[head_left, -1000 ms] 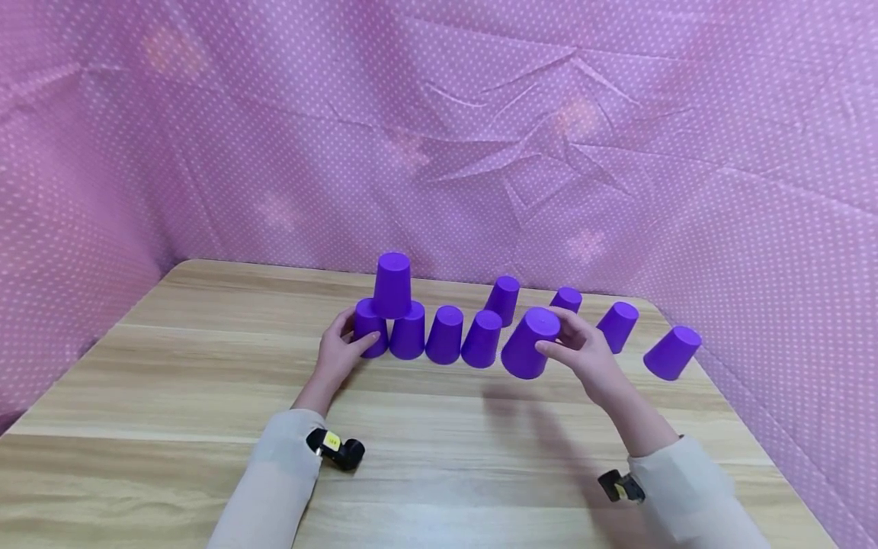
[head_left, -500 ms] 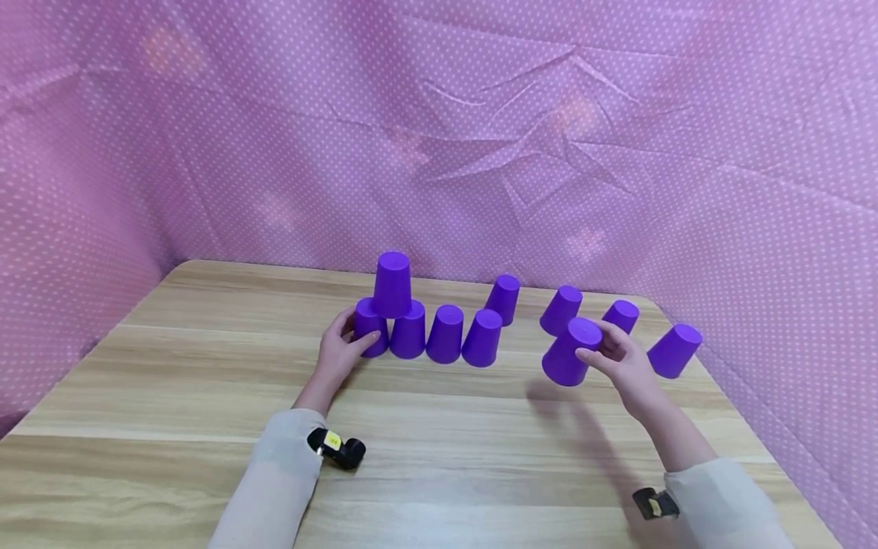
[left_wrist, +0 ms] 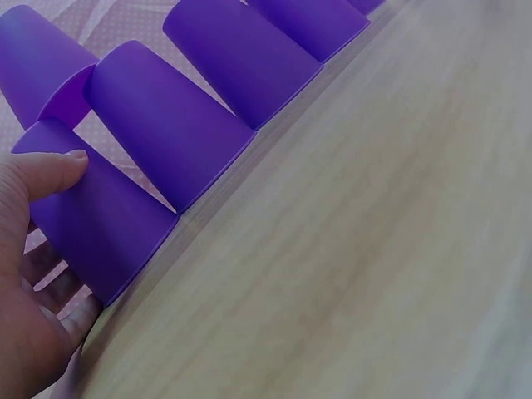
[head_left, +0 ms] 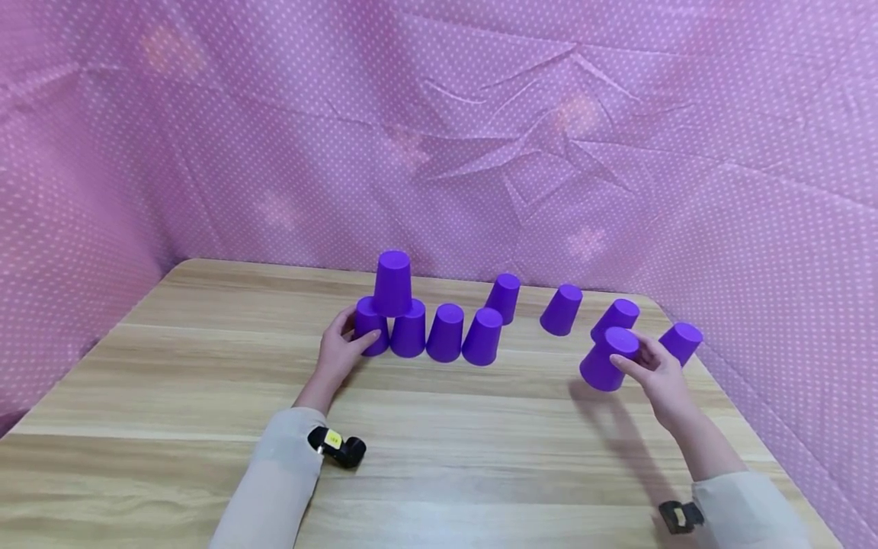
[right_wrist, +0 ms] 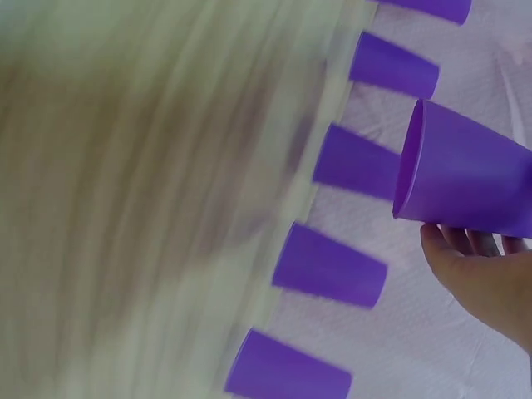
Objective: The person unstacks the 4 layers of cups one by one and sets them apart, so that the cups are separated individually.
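Note:
A row of upside-down purple cups stands on the table, and one more cup (head_left: 393, 284) rests across the two leftmost. My left hand (head_left: 339, 351) holds the leftmost cup (head_left: 370, 328), thumb on its front and the other fingers behind it; the left wrist view shows this thumb (left_wrist: 56, 173) too. My right hand (head_left: 660, 383) grips another upside-down purple cup (head_left: 607, 361) by its side, in the air above the table. In the right wrist view its open rim faces the tabletop and the held cup (right_wrist: 465, 170) hides part of a standing cup.
Towards the back right stand several single upside-down cups, among them a cup (head_left: 504, 296), a cup (head_left: 562, 311) and a cup (head_left: 615, 314). The rightmost cup (head_left: 682, 341) is partly behind my right hand. A dotted pink cloth (head_left: 439, 137) hangs around the wooden table (head_left: 439, 457).
My right hand has carried its cup to the right, away from the row and in front of the back-right cups. The left hand and the stacked cups have stayed put.

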`<state>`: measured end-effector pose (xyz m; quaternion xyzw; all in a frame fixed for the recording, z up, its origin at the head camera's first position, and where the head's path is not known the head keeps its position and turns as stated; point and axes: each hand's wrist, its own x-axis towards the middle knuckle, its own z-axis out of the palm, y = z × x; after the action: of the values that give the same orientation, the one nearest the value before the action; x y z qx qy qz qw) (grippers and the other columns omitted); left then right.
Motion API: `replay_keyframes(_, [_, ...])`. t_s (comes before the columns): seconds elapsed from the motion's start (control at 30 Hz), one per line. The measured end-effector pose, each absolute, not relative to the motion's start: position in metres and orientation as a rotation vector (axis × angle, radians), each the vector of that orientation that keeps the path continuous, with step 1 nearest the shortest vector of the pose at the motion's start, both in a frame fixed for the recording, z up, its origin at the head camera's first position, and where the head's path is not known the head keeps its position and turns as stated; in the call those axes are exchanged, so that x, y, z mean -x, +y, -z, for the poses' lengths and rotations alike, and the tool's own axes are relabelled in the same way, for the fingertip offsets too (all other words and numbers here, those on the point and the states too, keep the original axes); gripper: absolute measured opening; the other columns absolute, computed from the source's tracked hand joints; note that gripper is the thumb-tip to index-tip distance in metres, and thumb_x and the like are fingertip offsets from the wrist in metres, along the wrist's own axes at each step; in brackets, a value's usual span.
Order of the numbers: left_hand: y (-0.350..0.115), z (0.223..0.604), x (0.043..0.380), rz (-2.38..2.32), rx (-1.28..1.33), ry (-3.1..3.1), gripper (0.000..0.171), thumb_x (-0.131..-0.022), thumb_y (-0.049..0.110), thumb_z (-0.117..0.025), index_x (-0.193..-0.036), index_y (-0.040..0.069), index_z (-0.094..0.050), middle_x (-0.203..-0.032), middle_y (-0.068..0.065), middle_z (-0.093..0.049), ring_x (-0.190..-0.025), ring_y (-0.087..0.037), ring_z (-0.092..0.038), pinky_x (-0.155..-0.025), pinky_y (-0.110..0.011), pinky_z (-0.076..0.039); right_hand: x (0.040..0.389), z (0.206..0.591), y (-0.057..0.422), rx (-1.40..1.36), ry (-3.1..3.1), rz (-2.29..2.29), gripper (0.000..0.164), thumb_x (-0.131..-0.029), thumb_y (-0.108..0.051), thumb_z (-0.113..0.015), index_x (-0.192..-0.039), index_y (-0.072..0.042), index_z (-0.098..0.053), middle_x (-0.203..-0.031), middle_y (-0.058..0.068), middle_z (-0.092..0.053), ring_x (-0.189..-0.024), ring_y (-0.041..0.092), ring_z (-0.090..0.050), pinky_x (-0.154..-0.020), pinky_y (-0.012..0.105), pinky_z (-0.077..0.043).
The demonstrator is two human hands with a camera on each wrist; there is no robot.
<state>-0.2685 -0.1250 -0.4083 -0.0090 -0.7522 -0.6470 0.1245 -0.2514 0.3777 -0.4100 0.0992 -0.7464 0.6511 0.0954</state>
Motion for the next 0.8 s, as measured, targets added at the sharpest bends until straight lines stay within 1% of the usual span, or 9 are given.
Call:
replay_keyframes(0.1, [-0.125,0.409,0.269,1.896,0.031,-2.184,0.062,-0.075,0.008,-0.066,-0.129,0.001,-0.036,-0.124,-0.021,-0.040,-0.113,-0.029,-0.038,-0.094,-0.035,-0.033,0.240,0.396,0.379,-0.218,-2.179,-1.945,0.049,-0.078,-0.007,-0.063,-0.123,-0.012,-0.044,-0.108,-0.005,-0.055,-0.098,0.005,-0.050,-0.083,0.017,-0.039])
replay_keyframes(0.17, [-0.125,0.409,0.268,1.899,0.032,-2.180,0.062,-0.075,0.008,-0.066,-0.129,0.002,-0.035,-0.124,-0.021,-0.040,-0.112,-0.030,-0.038,-0.094,-0.035,-0.033,0.234,0.389,0.382,-0.217,-2.138,-1.978,0.049,-0.076,-0.005,-0.064,-0.121,-0.011,-0.046,-0.106,-0.005,-0.056,-0.097,0.005,-0.050,-0.084,0.018,-0.039])
replay_keyframes(0.27, [-0.125,0.408,0.268,1.897,0.036,-2.179,0.062,-0.075,0.008,-0.066,-0.129,0.001,-0.035,-0.123,-0.021,-0.040,-0.112,-0.030,-0.039,-0.094,-0.035,-0.034,0.240,0.401,0.401,-0.121,-2.132,-1.932,0.048,-0.075,-0.007,-0.066,-0.119,-0.015,-0.048,-0.105,-0.008,-0.056,-0.096,0.003,-0.049,-0.080,0.013,-0.039])
replay_keyframes(0.37, [-0.126,0.409,0.268,1.898,0.041,-2.177,0.062,-0.075,0.008,-0.066,-0.129,0.001,-0.036,-0.123,-0.021,-0.040,-0.112,-0.030,-0.039,-0.094,-0.036,-0.034,0.252,0.421,0.426,-0.030,-2.074,-1.929,0.050,-0.076,-0.006,-0.065,-0.121,-0.015,-0.047,-0.106,-0.006,-0.055,-0.097,0.004,-0.049,-0.075,0.010,-0.040])
replay_keyframes(0.5, [-0.126,0.409,0.268,1.901,0.050,-2.184,0.062,-0.076,0.009,-0.066,-0.129,0.002,-0.035,-0.123,-0.021,-0.040,-0.113,-0.029,-0.038,-0.094,-0.036,-0.033,0.255,0.429,0.448,0.055,-2.020,-1.939,0.055,-0.075,-0.006,-0.066,-0.124,-0.012,-0.043,-0.110,-0.002,-0.052,-0.099,0.007,-0.047,-0.073,0.009,-0.041])
replay_keyframes(0.57, [-0.126,0.410,0.268,1.903,0.052,-2.184,0.061,-0.076,0.009,-0.066,-0.129,0.002,-0.035,-0.123,-0.020,-0.040,-0.112,-0.029,-0.038,-0.094,-0.035,-0.033,0.253,0.430,0.455,0.115,-2.019,-1.942,0.060,-0.074,-0.009,-0.067,-0.128,-0.013,-0.040,-0.117,0.000,-0.049,-0.103,0.007,-0.045,-0.075,0.009,-0.041])
replay_keyframes(0.63, [-0.126,0.411,0.269,1.905,0.058,-2.183,0.061,-0.076,0.009,-0.065,-0.129,0.001,-0.035,-0.123,-0.021,-0.041,-0.112,-0.029,-0.038,-0.094,-0.035,-0.033,0.250,0.429,0.463,0.193,-2.022,-1.953,0.066,-0.074,-0.012,-0.068,-0.131,-0.016,-0.036,-0.125,0.001,-0.043,-0.109,0.006,-0.041,-0.080,0.010,-0.039])
replay_keyframes(0.7, [-0.125,0.411,0.269,1.910,0.064,-2.180,0.061,-0.076,0.009,-0.065,-0.129,0.001,-0.035,-0.123,-0.021,-0.041,-0.112,-0.029,-0.038,-0.094,-0.035,-0.033,0.246,0.427,0.468,0.280,-2.010,-1.959,0.071,-0.072,-0.016,-0.070,-0.133,-0.017,-0.032,-0.132,0.002,-0.036,-0.112,0.006,-0.038,-0.085,0.011,-0.035])
replay_keyframes(0.8, [-0.125,0.412,0.269,1.914,0.067,-2.176,0.061,-0.076,0.008,-0.065,-0.128,0.001,-0.035,-0.123,-0.021,-0.041,-0.112,-0.029,-0.038,-0.094,-0.035,-0.033,0.238,0.419,0.470,0.424,-2.011,-1.931,0.076,-0.072,-0.020,-0.070,-0.134,-0.017,-0.028,-0.136,0.002,-0.029,-0.116,0.006,-0.033,-0.093,0.015,-0.029])
